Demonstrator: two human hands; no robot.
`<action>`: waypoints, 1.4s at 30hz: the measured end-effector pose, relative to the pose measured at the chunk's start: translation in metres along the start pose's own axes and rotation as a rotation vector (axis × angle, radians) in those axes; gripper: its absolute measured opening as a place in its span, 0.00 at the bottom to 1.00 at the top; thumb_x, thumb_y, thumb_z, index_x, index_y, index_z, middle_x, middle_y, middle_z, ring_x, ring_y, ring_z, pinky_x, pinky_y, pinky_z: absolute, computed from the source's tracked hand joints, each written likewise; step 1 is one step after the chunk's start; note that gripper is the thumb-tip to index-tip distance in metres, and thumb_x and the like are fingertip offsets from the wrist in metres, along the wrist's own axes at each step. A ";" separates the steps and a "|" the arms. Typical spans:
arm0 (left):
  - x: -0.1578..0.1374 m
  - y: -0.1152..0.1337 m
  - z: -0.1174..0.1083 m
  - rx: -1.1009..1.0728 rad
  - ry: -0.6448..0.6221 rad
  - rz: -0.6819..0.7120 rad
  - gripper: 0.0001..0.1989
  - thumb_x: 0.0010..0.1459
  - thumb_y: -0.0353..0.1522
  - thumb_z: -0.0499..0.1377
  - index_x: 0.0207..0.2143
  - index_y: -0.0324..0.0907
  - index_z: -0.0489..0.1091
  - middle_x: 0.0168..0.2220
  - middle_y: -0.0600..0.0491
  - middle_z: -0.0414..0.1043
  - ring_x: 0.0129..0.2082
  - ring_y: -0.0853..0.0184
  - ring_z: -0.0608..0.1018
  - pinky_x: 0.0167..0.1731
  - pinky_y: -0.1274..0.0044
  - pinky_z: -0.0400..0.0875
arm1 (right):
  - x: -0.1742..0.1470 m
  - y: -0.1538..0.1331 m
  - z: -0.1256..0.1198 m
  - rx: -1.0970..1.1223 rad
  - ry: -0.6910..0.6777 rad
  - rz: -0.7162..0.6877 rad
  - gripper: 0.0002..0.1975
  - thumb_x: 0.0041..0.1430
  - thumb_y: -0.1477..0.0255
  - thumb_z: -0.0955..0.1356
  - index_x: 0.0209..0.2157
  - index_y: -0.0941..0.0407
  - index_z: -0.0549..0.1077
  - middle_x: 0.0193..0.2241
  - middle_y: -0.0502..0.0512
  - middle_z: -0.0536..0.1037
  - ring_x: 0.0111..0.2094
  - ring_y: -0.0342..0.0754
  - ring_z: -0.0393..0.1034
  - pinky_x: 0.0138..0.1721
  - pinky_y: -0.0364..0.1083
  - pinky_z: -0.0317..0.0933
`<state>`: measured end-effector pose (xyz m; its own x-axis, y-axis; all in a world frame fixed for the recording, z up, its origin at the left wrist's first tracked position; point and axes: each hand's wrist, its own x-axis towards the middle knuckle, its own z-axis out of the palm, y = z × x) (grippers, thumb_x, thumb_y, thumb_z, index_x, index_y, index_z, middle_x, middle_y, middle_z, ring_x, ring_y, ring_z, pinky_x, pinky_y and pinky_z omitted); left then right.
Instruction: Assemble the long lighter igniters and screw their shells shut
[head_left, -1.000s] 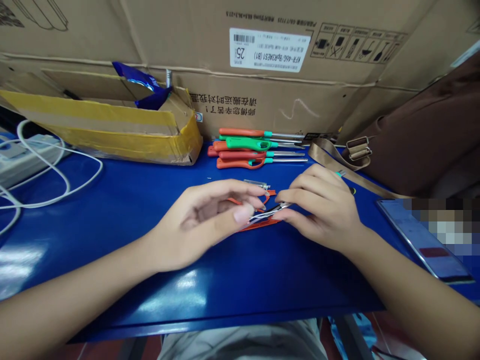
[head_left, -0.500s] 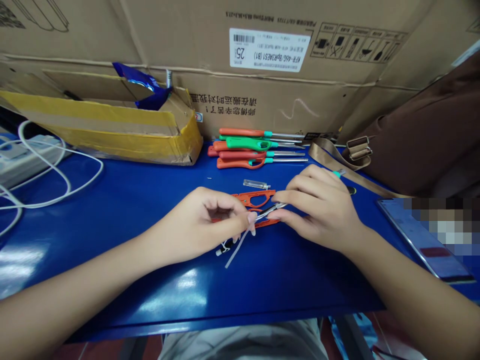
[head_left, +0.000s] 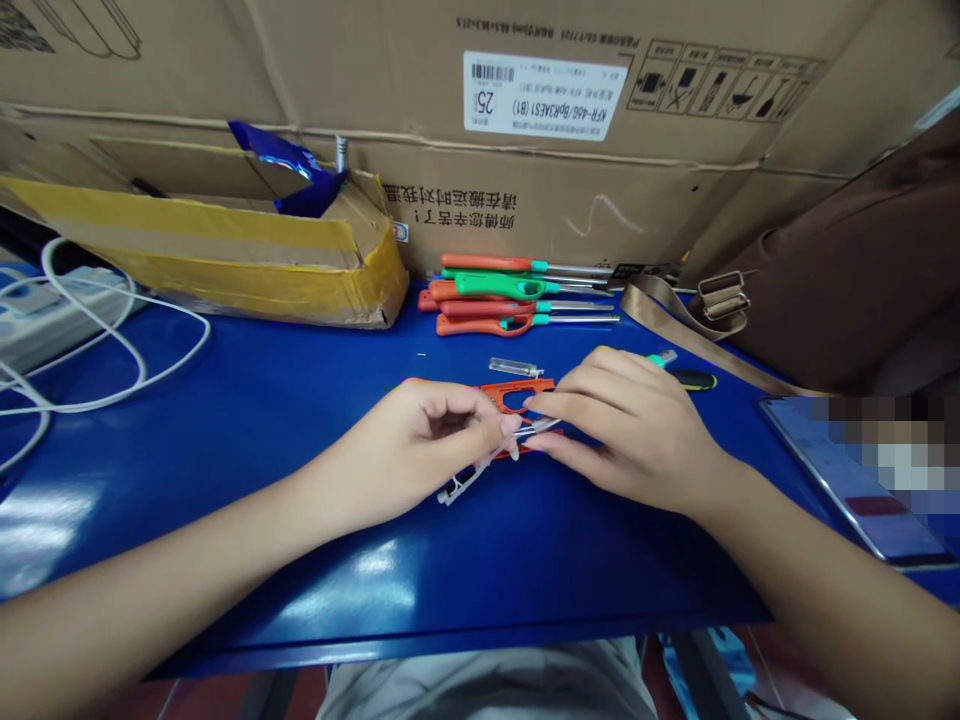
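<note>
Thumb and fingers of my left hand [head_left: 427, 440] are pinched on one end of a lighter's inner part [head_left: 541, 426], a thin silvery piece. My right hand [head_left: 630, 425] grips its other end; the fingers cover much of it. A white-and-black piece [head_left: 457, 488] and a thin translucent tube stick out below my left hand. A teal piece with a metal tip [head_left: 661, 359] shows beyond my right knuckles; whether it joins the held part is hidden. Behind the fingers lie orange lighter casing halves [head_left: 517, 396], partly covered. A clear fuel tank [head_left: 516, 367] lies just beyond them.
Several orange, red and green long-nosed lighters [head_left: 491, 288] are stacked before a big cardboard box [head_left: 570, 200]. At left stand a yellow-taped carton [head_left: 300, 265] and a power strip [head_left: 67, 310] with white cables. A screwdriver handle [head_left: 694, 380], strap [head_left: 667, 310] and phone [head_left: 832, 470] lie right.
The translucent tube has swung up alongside the white-and-black piece below my left hand. My right hand has shifted slightly left and the teal piece with it, uncovering more of the screwdriver handle.
</note>
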<state>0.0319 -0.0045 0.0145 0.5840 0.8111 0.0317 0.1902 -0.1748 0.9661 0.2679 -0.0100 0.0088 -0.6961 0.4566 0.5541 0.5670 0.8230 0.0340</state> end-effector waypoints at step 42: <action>-0.010 -0.004 -0.003 0.662 0.204 0.670 0.08 0.61 0.26 0.66 0.43 0.34 0.79 0.35 0.52 0.76 0.35 0.73 0.78 0.37 0.83 0.72 | -0.001 -0.016 0.002 0.530 -0.107 0.313 0.04 0.66 0.75 0.68 0.35 0.58 0.72 0.29 0.50 0.73 0.27 0.39 0.64 0.28 0.41 0.58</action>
<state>0.0228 -0.0105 0.0109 0.5965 0.4991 0.6286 0.3105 -0.8657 0.3927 0.2588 -0.0229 0.0056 -0.5880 0.7122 0.3834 0.4748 0.6877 -0.5493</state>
